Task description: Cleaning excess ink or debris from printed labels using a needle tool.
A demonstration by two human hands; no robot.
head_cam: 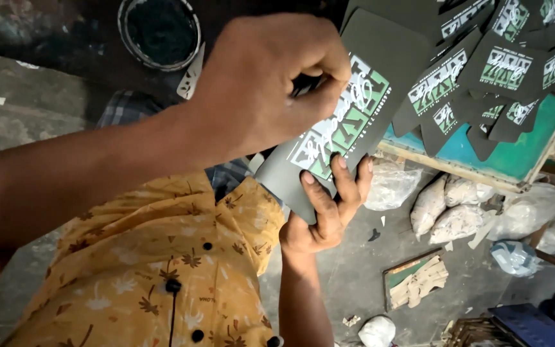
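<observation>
The person holds a dark grey printed fabric piece [361, 83] in front of the chest, at the centre of the view. It carries a green and white print on its face. The left hand [271, 77] is clenched, and its fingers [316, 96] pinch something thin and dark against the print; what exactly it is cannot be told. The right hand [325, 205] supports the piece from below, at about 6 o'clock of it, with the fingers spread on the lower edge and the thumb on the face.

The piece looks light, thin and flexible, so it probably bends if held by one corner only. A hold at the plain border seems safer, because the print may be fresh and could smear.

At 2 o'clock, many similar printed pieces [502, 64] lie overlapping on a turquoise tabletop [515, 157]. At 11 o'clock stands a round tin of dark ink [160, 29]. At 4 o'clock, white plastic bags [457, 205] lie on the floor [354, 270]. Nothing stands between the hands and the pile.
</observation>
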